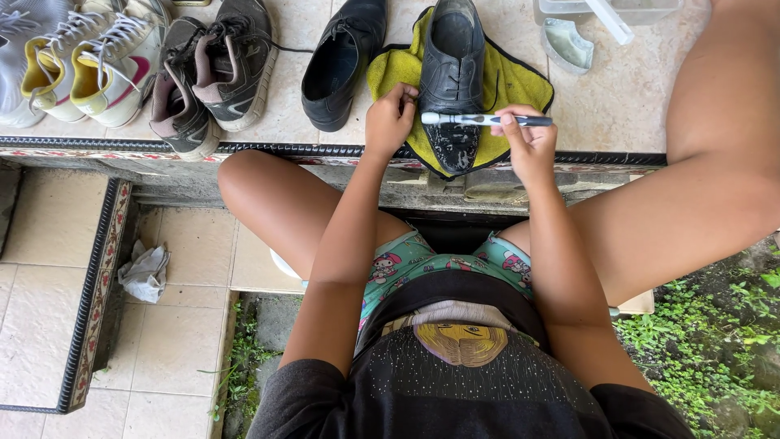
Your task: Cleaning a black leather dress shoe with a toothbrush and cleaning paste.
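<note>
A black leather shoe (452, 57) lies on a yellow cloth (508, 85) spread over the tiled ledge, its toe pointing toward me and flecked with white. My left hand (388, 120) grips the shoe's left side near the toe. My right hand (530, 140) holds a toothbrush (479, 119) by its dark handle, the brush lying crosswise over the shoe with its white head at the shoe's left edge.
A second black shoe (341, 61) stands left of the cloth, then dark sneakers (213, 69) and white sneakers (97, 57). A clear plastic tub (605, 10) and a small dish (566, 45) sit at the back right. A crumpled rag (145, 272) lies on the lower tiles.
</note>
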